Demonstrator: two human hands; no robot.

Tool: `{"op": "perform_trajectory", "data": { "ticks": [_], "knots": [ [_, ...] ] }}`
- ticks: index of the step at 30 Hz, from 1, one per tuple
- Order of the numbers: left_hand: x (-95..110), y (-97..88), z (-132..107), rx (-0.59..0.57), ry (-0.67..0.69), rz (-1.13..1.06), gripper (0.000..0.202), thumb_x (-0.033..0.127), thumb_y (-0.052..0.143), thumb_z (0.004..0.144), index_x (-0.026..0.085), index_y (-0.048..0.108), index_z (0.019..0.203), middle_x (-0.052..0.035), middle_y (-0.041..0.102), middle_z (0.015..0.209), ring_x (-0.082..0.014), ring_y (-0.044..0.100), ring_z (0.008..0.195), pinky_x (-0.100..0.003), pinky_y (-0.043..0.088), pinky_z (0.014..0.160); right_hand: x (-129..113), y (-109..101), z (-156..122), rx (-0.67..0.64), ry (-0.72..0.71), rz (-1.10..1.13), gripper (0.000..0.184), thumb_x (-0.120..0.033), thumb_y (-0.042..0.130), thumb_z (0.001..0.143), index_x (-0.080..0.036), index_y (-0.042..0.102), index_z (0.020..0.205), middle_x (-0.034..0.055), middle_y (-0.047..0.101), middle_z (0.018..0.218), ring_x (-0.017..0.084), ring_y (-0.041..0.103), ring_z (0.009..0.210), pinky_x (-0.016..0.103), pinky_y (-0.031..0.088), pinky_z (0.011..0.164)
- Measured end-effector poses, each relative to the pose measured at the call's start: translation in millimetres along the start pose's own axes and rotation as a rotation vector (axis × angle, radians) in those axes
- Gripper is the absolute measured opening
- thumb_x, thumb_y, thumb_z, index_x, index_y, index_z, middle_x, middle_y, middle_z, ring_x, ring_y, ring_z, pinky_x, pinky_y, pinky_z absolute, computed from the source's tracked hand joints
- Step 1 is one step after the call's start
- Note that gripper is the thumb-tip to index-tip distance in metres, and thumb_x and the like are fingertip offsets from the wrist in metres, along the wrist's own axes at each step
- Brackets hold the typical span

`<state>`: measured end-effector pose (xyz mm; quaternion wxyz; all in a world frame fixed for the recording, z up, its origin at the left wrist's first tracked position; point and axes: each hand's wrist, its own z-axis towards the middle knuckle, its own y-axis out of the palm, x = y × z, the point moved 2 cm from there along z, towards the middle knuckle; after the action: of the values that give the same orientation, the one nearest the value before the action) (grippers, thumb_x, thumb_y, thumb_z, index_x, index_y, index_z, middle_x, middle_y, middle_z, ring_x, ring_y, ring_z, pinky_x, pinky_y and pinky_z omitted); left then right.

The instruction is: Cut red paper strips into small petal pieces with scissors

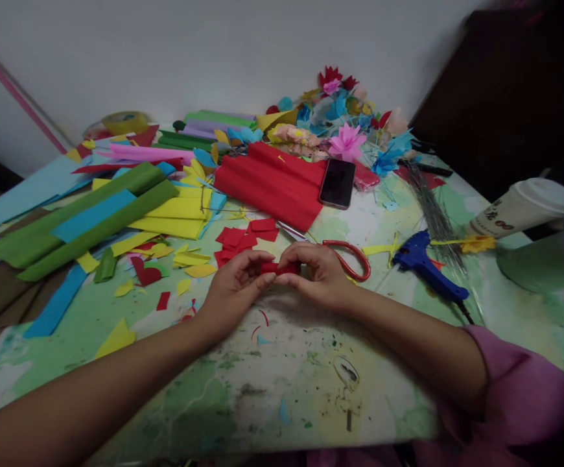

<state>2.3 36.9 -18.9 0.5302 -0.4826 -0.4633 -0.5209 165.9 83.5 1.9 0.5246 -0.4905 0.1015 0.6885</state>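
Note:
Between my two hands, low over the middle of the table, is a small piece of red crepe paper. My left hand pinches its left end with thumb and fingers. The right end is in the closed fingers of my right hand, which hides part of it. Just beyond the hands lie several cut red paper pieces. Scissors with red handles rest beside my right hand, their blades partly covered. A large red crepe sheet is spread farther back.
Rolled green crepe paper and yellow sheets cover the left. A phone lies at centre back near paper flowers. At right are a blue glue gun, wires and a white cup.

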Motion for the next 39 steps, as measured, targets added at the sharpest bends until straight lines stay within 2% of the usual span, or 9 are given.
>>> {"op": "perform_trajectory", "data": {
  "ticks": [8, 12, 15, 18, 21, 26, 30, 34, 39],
  "knots": [
    [5.6, 1.7, 0.5, 0.010, -0.075, -0.068, 0.021, 0.026, 0.069, 0.076, 0.018, 0.064, 0.094, -0.0006, 0.067, 0.077, -0.0100, 0.062, 0.065, -0.021, 0.052, 0.063, 2.5, 1.1, 0.3, 0.003, -0.008, -0.014, 0.016, -0.028, 0.067, 0.079, -0.015, 0.065, 0.089, 0.0044, 0.065, 0.082, 0.012, 0.056, 0.070, 0.026, 0.046, 0.065],
    [5.0, 2.2, 1.6, 0.031, -0.114, -0.118, 0.022, 0.026, 0.072, 0.073, 0.018, 0.065, 0.091, -0.0011, 0.068, 0.078, -0.0098, 0.062, 0.064, -0.022, 0.052, 0.063, 3.0, 0.7, 0.9, 0.011, -0.009, -0.047, 0.011, -0.023, 0.067, 0.080, -0.015, 0.067, 0.087, 0.0041, 0.066, 0.080, 0.012, 0.058, 0.069, 0.026, 0.047, 0.064],
    [4.6, 2.7, 3.1, 0.083, -0.167, -0.221, 0.026, 0.022, 0.076, 0.069, 0.017, 0.063, 0.092, -0.0010, 0.067, 0.081, -0.0092, 0.062, 0.066, -0.021, 0.053, 0.063, 2.4, 0.2, -0.4, 0.043, -0.075, -0.067, 0.004, -0.018, 0.064, 0.081, -0.016, 0.066, 0.084, 0.0039, 0.066, 0.080, 0.013, 0.060, 0.073, 0.026, 0.048, 0.067],
    [5.4, 2.1, 4.9, 0.131, -0.202, -0.363, 0.033, 0.018, 0.077, 0.066, 0.017, 0.062, 0.096, 0.0001, 0.064, 0.084, -0.0087, 0.061, 0.068, -0.019, 0.053, 0.061, 2.2, 1.7, -2.9, 0.061, -0.175, -0.141, 0.007, -0.014, 0.060, 0.083, -0.017, 0.066, 0.082, 0.0050, 0.066, 0.082, 0.014, 0.061, 0.078, 0.027, 0.049, 0.069],
    [6.3, 0.8, 6.1, 0.102, -0.209, -0.449, 0.036, 0.015, 0.075, 0.066, 0.017, 0.062, 0.099, 0.0004, 0.063, 0.084, -0.0092, 0.060, 0.069, -0.019, 0.052, 0.059, 2.0, 5.7, -5.5, 0.042, -0.261, -0.264, 0.009, -0.014, 0.058, 0.084, -0.017, 0.066, 0.083, 0.0062, 0.066, 0.084, 0.014, 0.061, 0.078, 0.027, 0.049, 0.068],
    [5.5, -0.3, 5.0, 0.050, -0.208, -0.479, 0.034, 0.014, 0.074, 0.066, 0.016, 0.063, 0.097, -0.0006, 0.065, 0.080, -0.0096, 0.061, 0.070, -0.018, 0.051, 0.062, -0.6, 11.5, -8.4, 0.011, -0.363, -0.419, 0.012, -0.017, 0.055, 0.087, -0.017, 0.066, 0.083, 0.0059, 0.066, 0.081, 0.014, 0.058, 0.074, 0.027, 0.047, 0.065],
    [4.2, 0.2, 4.5, 0.096, -0.205, -0.410, 0.033, 0.012, 0.078, 0.060, 0.015, 0.064, 0.090, 0.0019, 0.065, 0.077, -0.0065, 0.060, 0.069, -0.015, 0.049, 0.063, -3.4, 13.2, -10.2, 0.010, -0.411, -0.487, 0.015, -0.014, 0.052, 0.088, -0.016, 0.066, 0.084, 0.0050, 0.066, 0.079, 0.014, 0.056, 0.072, 0.026, 0.045, 0.062],
    [4.3, 1.0, 4.8, 0.121, -0.206, -0.378, 0.037, 0.012, 0.079, 0.060, 0.016, 0.063, 0.093, 0.0027, 0.066, 0.073, -0.0069, 0.061, 0.067, -0.016, 0.049, 0.064, -4.1, 12.6, -10.5, -0.018, -0.404, -0.434, 0.013, -0.016, 0.053, 0.088, -0.015, 0.066, 0.087, 0.0069, 0.067, 0.081, 0.014, 0.059, 0.073, 0.026, 0.046, 0.063],
    [4.5, 1.5, 4.4, 0.119, -0.223, -0.346, 0.041, 0.015, 0.080, 0.060, 0.017, 0.060, 0.097, 0.0039, 0.067, 0.069, -0.0085, 0.062, 0.063, -0.019, 0.050, 0.063, -2.2, 10.8, -8.2, -0.060, -0.295, -0.314, 0.016, -0.026, 0.053, 0.091, -0.016, 0.064, 0.085, 0.0071, 0.067, 0.079, 0.015, 0.059, 0.073, 0.027, 0.046, 0.065]
  ]
}}
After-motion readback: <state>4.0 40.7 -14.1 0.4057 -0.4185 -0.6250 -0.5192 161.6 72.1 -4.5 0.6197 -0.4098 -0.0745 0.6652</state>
